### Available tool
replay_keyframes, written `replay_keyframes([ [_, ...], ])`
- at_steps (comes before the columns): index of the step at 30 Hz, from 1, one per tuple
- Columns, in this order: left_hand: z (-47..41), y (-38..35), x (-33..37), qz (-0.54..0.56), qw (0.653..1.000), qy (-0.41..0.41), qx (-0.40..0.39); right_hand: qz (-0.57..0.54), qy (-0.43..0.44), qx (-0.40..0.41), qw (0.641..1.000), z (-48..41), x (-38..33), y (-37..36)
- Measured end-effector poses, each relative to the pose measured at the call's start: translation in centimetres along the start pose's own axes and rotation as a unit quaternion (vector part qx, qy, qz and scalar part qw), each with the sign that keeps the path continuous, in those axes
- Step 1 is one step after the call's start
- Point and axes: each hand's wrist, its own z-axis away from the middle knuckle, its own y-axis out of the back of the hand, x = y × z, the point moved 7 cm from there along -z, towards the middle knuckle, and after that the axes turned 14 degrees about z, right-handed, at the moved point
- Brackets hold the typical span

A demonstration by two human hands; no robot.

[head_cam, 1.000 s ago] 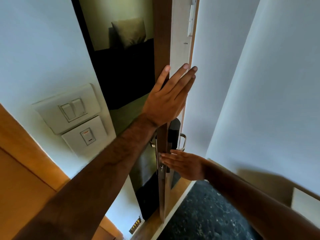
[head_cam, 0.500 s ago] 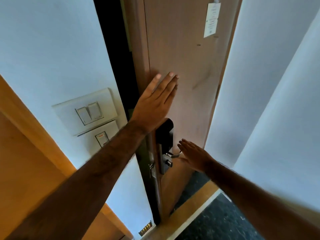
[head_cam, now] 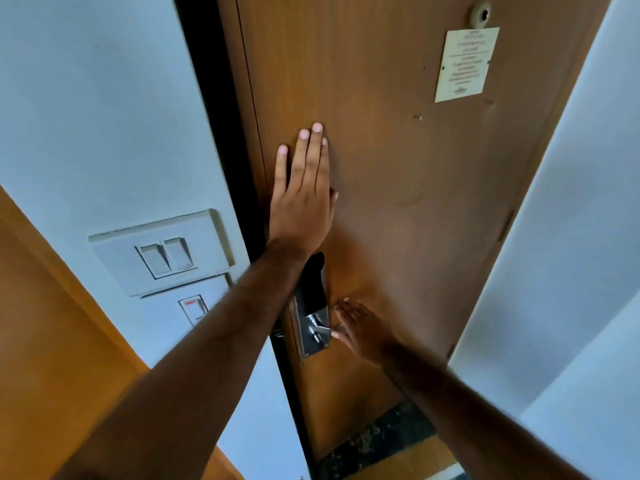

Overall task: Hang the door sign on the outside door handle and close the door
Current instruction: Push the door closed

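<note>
Door [head_cam: 398,202] was brown wood w/ a pale notice plate [head_cam: 465,64] & peephole [head_cam: 479,12] up top; it filled the frame's middle, nearly shut, thin dark gap along its left edge. Lock plate [head_cam: 313,320], black over silver, sat at that edge w/ metal handle [head_cam: 325,329] sticking right. Door sign wasn't visible. Left hand [head_cam: 301,199] lay flat on the wood, fingers straight & together. Right hand [head_cam: 360,330] flat, fingers extended, beside handle; contact unclear. Switch panel [head_cam: 159,251] on left wall
</note>
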Motion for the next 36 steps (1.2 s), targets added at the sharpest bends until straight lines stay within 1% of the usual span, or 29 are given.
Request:
replay_keyframes([
  [2, -0.4, -1.1, -0.4, 0.003, 0.999, 0.031, 0.006, 0.002, 0.011, 0.010, 1.000, -1.0, -0.2, -0.2],
  [4, -0.8, -2.4, -1.0, -0.003, 0.999, 0.042, 0.007, 0.007, 0.015, 0.021, 1.000, -1.9, 0.0, -0.4],
  [9, -1.6, -5.4, -2.7, -0.029, 0.997, 0.065, 0.001, 0.010, 0.020, 0.016, 1.000, -4.0, 0.0, -1.2],
  [13, -2.3, -7.7, -4.2, -0.032, 0.996, 0.087, 0.002, -0.014, 0.028, 0.006, 0.999, -6.2, 0.2, -1.5],
  [16, -2.7, -9.2, -5.2, -0.043, 0.995, 0.090, 0.006, -0.024, 0.035, 0.009, 0.999, -7.5, 0.5, -1.6],
  [22, -3.1, -11.1, -6.4, -0.059, 0.994, 0.083, 0.034, -0.012, 0.035, 0.017, 0.999, -8.5, 0.8, -2.5],
  [27, -3.4, -12.2, -7.1, -0.058, 0.994, 0.086, 0.038, -0.024, 0.029, 0.015, 0.999, -10.2, 0.9, -2.7],
  [31, -3.4, -12.9, -7.5, -0.070, 0.993, 0.086, 0.044, -0.015, 0.034, 0.030, 0.999, -10.6, 1.4, -3.2],
  [33, -3.5, -12.9, -7.4, -0.072, 0.993, 0.083, 0.040, -0.009, 0.043, 0.028, 0.999, -10.6, 1.5, -3.3],
  [36, -3.5, -12.9, -7.2, -0.073, 0.994, 0.084, 0.011, 0.002, 0.061, 0.011, 0.998, -10.7, 1.8, -2.7],
])
